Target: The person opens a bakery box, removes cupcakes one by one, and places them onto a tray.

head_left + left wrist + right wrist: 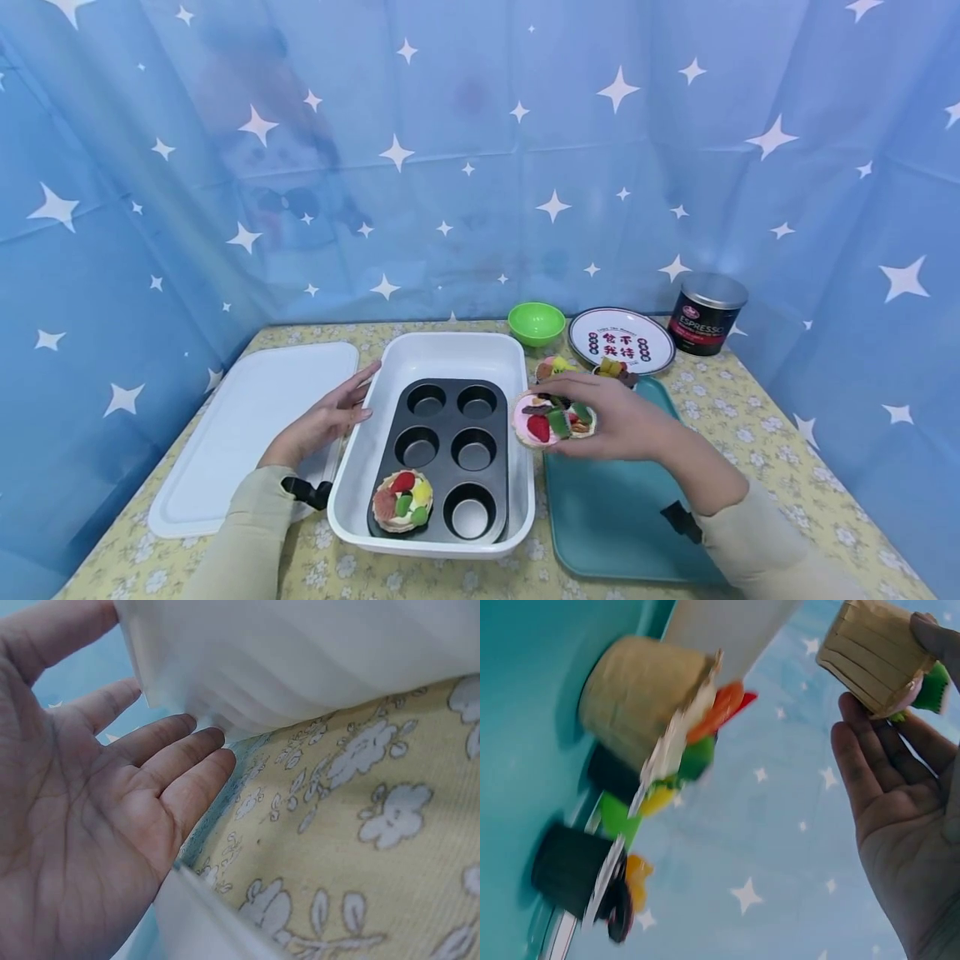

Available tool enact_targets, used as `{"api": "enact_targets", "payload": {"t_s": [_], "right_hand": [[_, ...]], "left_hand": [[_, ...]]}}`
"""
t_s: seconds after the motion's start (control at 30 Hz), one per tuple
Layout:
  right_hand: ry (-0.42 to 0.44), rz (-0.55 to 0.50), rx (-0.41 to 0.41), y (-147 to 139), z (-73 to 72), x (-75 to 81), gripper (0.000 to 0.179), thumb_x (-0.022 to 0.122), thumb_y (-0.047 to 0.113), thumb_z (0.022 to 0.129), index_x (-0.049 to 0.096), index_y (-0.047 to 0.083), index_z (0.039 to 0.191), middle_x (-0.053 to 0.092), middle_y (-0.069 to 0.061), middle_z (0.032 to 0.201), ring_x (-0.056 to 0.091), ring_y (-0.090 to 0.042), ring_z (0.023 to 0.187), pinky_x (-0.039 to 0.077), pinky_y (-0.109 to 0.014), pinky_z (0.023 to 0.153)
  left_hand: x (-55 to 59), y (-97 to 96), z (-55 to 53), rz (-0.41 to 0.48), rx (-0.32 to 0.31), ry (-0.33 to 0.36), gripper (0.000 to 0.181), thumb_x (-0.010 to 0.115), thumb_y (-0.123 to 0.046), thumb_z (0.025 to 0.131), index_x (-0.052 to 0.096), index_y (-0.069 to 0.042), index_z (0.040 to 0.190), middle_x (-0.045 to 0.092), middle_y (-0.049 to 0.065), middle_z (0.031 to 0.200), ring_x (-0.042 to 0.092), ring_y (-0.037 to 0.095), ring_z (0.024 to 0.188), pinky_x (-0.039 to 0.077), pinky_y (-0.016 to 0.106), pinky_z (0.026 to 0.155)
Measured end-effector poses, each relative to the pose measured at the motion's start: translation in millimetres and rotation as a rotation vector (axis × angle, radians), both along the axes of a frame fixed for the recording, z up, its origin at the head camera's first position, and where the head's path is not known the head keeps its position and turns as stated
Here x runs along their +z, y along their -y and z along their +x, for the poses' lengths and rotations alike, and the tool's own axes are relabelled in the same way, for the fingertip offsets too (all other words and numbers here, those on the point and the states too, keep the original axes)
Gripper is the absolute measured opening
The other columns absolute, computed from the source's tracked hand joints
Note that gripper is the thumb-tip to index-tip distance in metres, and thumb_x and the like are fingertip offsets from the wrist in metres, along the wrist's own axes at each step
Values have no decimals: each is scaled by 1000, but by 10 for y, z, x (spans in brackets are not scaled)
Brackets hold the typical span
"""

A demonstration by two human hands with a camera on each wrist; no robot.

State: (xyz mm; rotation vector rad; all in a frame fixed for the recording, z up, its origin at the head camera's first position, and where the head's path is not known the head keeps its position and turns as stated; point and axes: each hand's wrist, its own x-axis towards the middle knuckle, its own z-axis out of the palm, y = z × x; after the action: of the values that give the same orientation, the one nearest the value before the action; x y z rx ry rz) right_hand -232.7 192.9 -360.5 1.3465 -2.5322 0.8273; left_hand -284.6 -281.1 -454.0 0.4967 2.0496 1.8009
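My right hand [611, 421] grips a toy cupcake [542, 423] in a tan cup, topped with pink, a strawberry and green pieces. It is held above the gap between a white plastic bin [450, 354] and a teal tray [622, 517]. In the right wrist view, thumb and fingers pinch the tan cup [874, 656]. Against the bin's left side rests my left hand [330, 417], its fingers extended and palm bare in the left wrist view. Inside the bin lies a dark muffin pan [445, 417]. One fruit-topped cupcake [402, 502] sits in its front left cup.
More toy cupcakes stand on the tray's far end, one in a tan cup [630, 697] and one in a dark cup [570, 866]. Behind are a green bowl [536, 323], a round plate [618, 329] and an espresso can [705, 321]. A white lid [247, 433] lies left.
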Motion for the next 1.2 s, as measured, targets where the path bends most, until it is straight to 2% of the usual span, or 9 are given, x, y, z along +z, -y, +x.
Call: {"api": "enact_targets", "payload": {"t_s": [0.17,0.33,0.47,0.67,0.77,1.0,1.2], "right_hand": [[-73,-9,-53,-186,-65,10,64,87,35,79,63,19,136,61,5,136,58,-19,125,54,-45,94],[-99,-12,-105,-362,-125,-10,61,88,31,78,64,20,133,64,6,131,59,-18,121,54,-47,93],[-107,-10,-141,-501,-159,-44,62,89,30,77,64,24,134,64,8,130,62,-13,115,56,-43,90],[-160,-18,-197,-701,-214,-110,64,92,28,74,66,20,131,67,7,121,64,-8,97,57,-34,79],[-175,-16,-242,-812,-243,-158,66,93,27,72,66,19,132,67,8,119,64,-9,97,57,-32,79],[-152,-34,-318,-1022,-311,-250,66,93,22,72,66,15,132,67,4,116,63,-12,98,58,-37,82],[-105,-36,-378,-1124,-315,-288,62,90,25,76,66,13,132,67,-1,116,66,-18,101,58,-44,82]], "left_hand": [[3,-4,2,-4,2,0,82,59,-14,99,11,-30,164,17,12,167,26,42,147,41,56,107],[-5,3,-16,5,-6,-6,83,59,-13,99,10,-28,164,17,13,166,26,42,147,42,55,106],[-10,-1,-16,3,-5,-5,83,60,-13,99,10,-29,164,17,13,166,26,42,147,41,55,107],[-12,-5,-7,-19,17,6,83,62,-16,98,13,-32,163,17,11,166,26,40,148,40,56,108],[-8,-13,-6,-26,23,5,83,62,-17,98,13,-31,163,17,11,167,26,41,148,39,57,108],[-11,-4,-13,-8,16,6,81,60,-14,99,14,-32,163,17,11,167,25,41,148,37,59,109],[-21,0,-22,-21,20,6,80,60,-15,99,16,-35,162,18,11,166,25,41,148,36,60,109]]}}
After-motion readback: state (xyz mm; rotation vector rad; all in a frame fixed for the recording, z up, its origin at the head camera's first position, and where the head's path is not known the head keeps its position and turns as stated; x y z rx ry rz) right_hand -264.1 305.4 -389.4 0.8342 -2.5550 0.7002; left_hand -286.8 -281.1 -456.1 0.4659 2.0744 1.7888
